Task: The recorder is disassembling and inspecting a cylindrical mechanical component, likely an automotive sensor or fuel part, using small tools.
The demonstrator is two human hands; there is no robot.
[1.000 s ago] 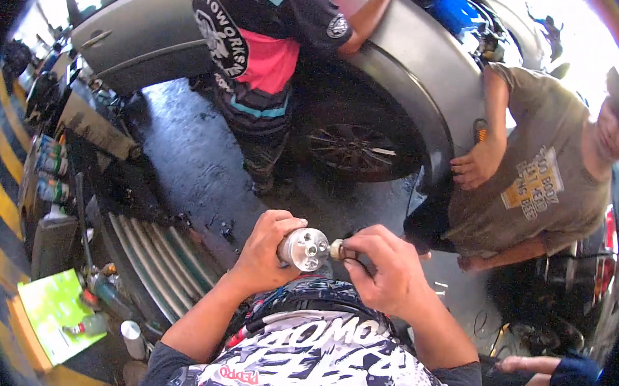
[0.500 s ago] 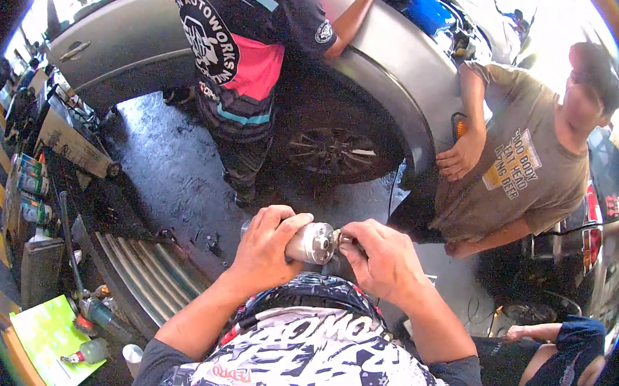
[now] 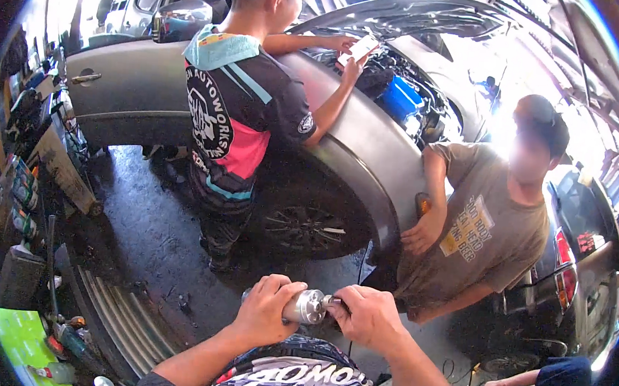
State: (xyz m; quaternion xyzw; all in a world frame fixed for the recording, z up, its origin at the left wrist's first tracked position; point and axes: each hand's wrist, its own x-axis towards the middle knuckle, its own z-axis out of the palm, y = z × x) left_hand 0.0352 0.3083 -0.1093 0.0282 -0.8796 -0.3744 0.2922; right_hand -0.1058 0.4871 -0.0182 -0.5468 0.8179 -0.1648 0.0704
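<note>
A silvery metal cylinder [image 3: 305, 308] with a round, holed end face lies sideways in front of my torso. My left hand [image 3: 267, 310] is closed around its body, and its far-left end is mostly covered by my fingers. Against the holed face, my right hand [image 3: 369, 318] pinches a small metal piece [image 3: 332, 302]. That piece is partly hidden by my fingertips, so its exact kind is unclear. Both hands are held in the air, close together.
A grey car's wheel [image 3: 305, 228] stands ahead. A person in a black-and-pink shirt [image 3: 244, 145] leans there holding a phone [image 3: 359, 51]. Another in a brown T-shirt [image 3: 494, 227] rests a hand on the fender. Ribbed metal [image 3: 125, 316] and a green sheet [image 3: 15, 344] lie left.
The view has tilted upward, so my hands sit lower in the picture and the engine bay and phone show. Both hands keep their hold on the cylinder and the small piece.
</note>
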